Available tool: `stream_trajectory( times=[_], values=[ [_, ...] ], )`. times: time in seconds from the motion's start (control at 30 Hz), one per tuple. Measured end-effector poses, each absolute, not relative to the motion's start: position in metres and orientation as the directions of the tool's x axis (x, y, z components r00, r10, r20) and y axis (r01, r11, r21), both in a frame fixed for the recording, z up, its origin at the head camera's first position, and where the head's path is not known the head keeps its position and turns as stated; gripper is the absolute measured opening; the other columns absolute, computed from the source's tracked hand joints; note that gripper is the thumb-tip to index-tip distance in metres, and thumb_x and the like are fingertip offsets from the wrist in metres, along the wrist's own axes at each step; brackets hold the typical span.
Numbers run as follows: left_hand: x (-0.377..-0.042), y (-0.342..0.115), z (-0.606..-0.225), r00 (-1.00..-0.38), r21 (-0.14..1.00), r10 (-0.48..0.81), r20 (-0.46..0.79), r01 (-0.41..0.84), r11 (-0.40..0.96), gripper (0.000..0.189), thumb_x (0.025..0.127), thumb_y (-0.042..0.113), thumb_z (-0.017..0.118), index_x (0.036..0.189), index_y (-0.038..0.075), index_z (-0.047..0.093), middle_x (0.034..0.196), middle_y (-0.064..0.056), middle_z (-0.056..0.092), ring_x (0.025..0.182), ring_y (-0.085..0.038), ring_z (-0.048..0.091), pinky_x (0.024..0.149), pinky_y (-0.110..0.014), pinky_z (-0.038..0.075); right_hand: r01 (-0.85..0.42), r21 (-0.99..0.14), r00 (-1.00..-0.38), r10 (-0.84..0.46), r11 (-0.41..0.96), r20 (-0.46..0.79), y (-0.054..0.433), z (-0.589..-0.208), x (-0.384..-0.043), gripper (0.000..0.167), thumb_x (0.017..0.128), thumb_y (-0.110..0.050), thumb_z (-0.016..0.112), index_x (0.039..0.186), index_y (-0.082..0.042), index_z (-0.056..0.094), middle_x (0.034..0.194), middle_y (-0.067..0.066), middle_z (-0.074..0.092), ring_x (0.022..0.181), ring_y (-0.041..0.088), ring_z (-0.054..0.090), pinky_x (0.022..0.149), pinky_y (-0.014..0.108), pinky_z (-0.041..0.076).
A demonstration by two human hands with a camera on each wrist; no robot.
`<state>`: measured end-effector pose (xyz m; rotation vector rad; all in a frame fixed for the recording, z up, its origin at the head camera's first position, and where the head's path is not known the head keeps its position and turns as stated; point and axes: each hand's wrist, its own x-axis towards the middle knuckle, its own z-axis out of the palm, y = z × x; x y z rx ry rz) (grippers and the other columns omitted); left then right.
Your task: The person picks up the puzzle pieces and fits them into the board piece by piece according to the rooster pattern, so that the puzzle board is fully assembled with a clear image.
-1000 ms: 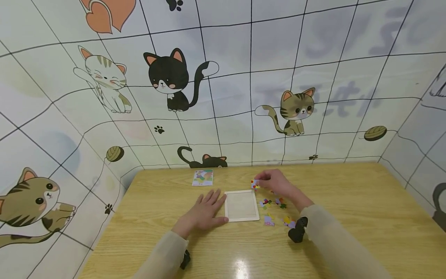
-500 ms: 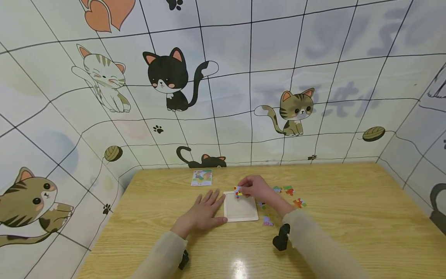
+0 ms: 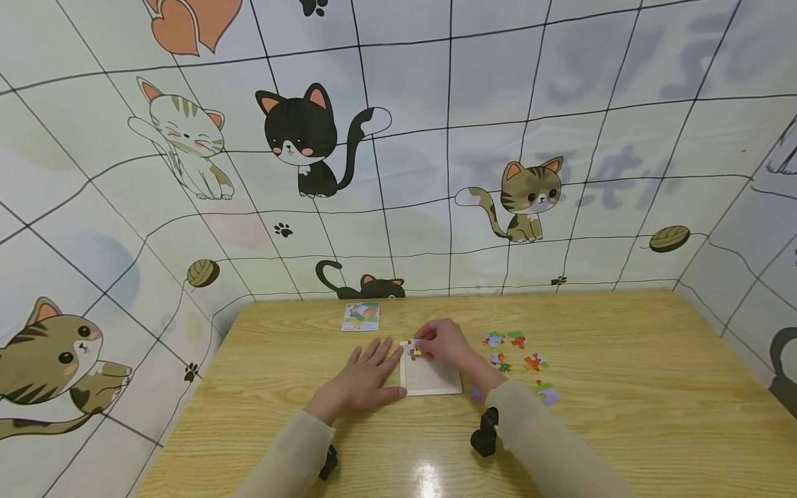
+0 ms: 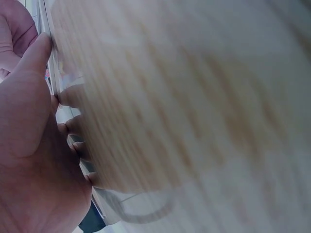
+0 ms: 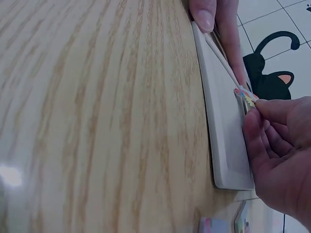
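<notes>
Nearby, loose puzzle pieces (image 3: 535, 362) beside tray (image 3: 432, 378).

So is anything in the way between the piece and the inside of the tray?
Nothing visible. The right hand pinches the piece at the tray's far left corner; whether it still overlaps the rim, I can't tell. The left hand lies along the left edge, not between them.

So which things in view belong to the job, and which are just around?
Belong to the job: jigsaw piece in the right hand, puzzle tray, loose jigsaw pieces, probably the picture card.
Just around: cat-print wall covering, black wrist cameras.
</notes>
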<state>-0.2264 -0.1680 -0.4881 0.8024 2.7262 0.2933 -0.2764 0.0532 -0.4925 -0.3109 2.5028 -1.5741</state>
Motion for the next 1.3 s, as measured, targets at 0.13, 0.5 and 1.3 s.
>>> stream_trajectory(
  times=[0.13, 0.5, 1.3],
  values=[
    [-0.226, -0.168, -0.488, -0.805, 0.265, 0.554, -0.212, 0.499, 0.825, 0.083, 0.102, 0.063, 0.049, 0.165, 0.015, 0.023, 0.171, -0.014, 0.011, 0.156, -0.037, 0.006, 0.12, -0.064, 0.011, -0.142, -0.858, -0.96, -0.282, 0.494, -0.004, 0.051, -0.492, -0.275, 0.007, 0.09, 0.002, 0.07, 0.096, 0.001, 0.074, 0.075, 0.002, 0.066, 0.064, 0.012, 0.059, 0.06, 0.025, 0.049],
    [-0.225, -0.168, -0.487, -0.798, 0.272, 0.57, -0.196, 0.514, 0.814, 0.083, 0.102, 0.059, 0.05, 0.165, 0.012, 0.024, 0.17, -0.016, 0.013, 0.156, -0.039, 0.008, 0.119, -0.066, 0.012, -0.229, -0.766, -0.952, -0.301, 0.6, 0.048, 0.046, -0.496, -0.274, 0.005, 0.091, -0.002, 0.072, 0.096, -0.003, 0.073, 0.084, 0.001, 0.064, 0.08, 0.016, 0.057, 0.074, 0.034, 0.05],
    [-0.223, -0.166, -0.483, -0.797, 0.283, 0.569, -0.201, 0.509, 0.813, 0.083, 0.102, 0.058, 0.052, 0.164, 0.01, 0.025, 0.169, -0.018, 0.014, 0.155, -0.041, 0.009, 0.118, -0.067, 0.012, -0.257, -0.778, -0.943, -0.325, 0.574, 0.072, 0.047, -0.502, -0.27, 0.006, 0.094, -0.002, 0.069, 0.1, -0.002, 0.071, 0.091, 0.004, 0.059, 0.084, 0.017, 0.054, 0.076, 0.035, 0.049]
  ],
)
